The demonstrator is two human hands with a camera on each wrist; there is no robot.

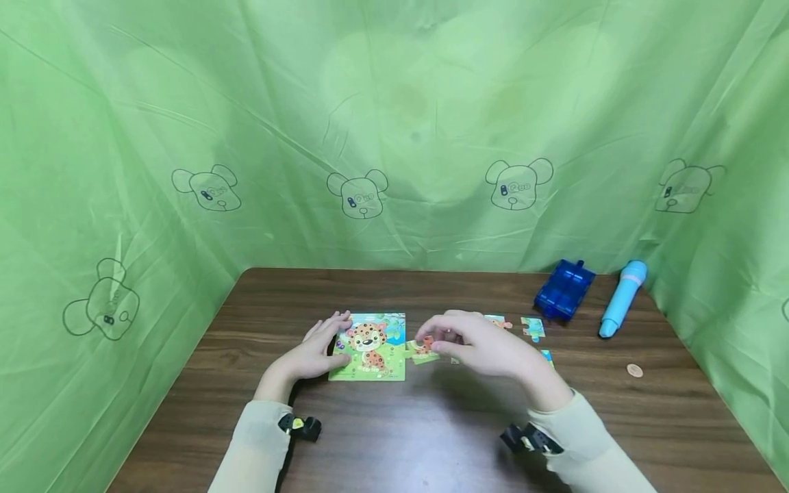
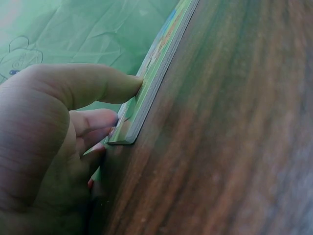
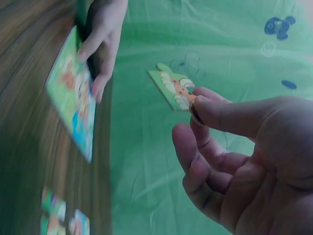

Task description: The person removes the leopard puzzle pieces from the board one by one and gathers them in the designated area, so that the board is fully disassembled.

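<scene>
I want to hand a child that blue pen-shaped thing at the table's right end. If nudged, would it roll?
Probably yes: the blue pen-shaped thing looks round-bodied and lies on its side on the smooth table. Its wider head might curve the roll. It seems light plastic.

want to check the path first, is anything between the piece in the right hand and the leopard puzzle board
Nothing visible does. The right hand pinches the puzzle piece just off the right edge of the puzzle board, with only bare table between them. The left hand rests on the board's far left edge, clear of that side.
</scene>
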